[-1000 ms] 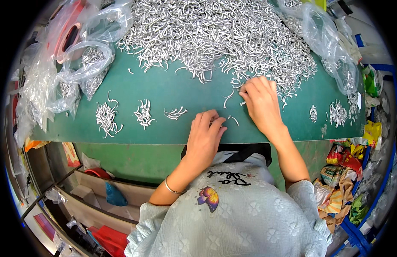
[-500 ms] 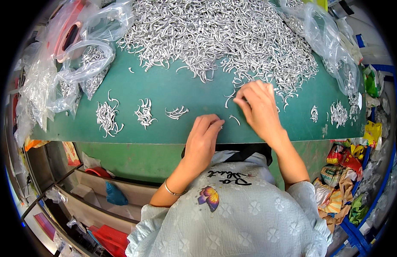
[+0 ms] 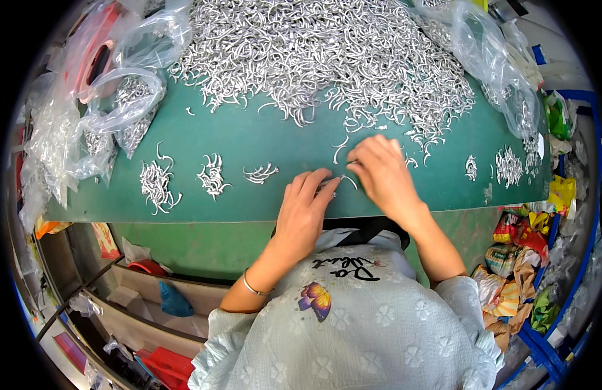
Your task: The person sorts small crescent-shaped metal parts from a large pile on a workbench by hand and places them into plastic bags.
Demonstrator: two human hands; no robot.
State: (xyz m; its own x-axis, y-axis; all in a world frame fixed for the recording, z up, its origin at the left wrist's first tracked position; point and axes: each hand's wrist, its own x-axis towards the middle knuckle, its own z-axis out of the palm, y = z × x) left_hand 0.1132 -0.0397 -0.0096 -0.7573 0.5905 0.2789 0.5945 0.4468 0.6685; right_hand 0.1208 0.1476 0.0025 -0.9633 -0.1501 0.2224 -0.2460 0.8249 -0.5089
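Observation:
A large heap of small curved silver metal pieces (image 3: 314,52) covers the far part of the green tabletop (image 3: 262,140). My left hand (image 3: 302,211) rests near the front edge, fingers bent together, with silvery bits showing at the fingertips and thumb. Just to its right lies a loose curved piece (image 3: 349,182). My right hand (image 3: 385,179) hovers beside that piece with its fingers curled inward; what they hold, if anything, is hidden. Another curved piece (image 3: 340,149) lies beyond, between the hands and the heap.
Small piles stand on the left: a larger one (image 3: 156,187), a middle one (image 3: 212,175) and a sparse one (image 3: 260,173). More piles (image 3: 509,166) lie at the right. Clear plastic bags (image 3: 138,107) with metal pieces flank the heap. Below left are grey bins (image 3: 184,322).
My right hand has drawn back from the heap, slightly left and nearer to my left hand. My left hand has shifted slightly left. The view has tilted a little.

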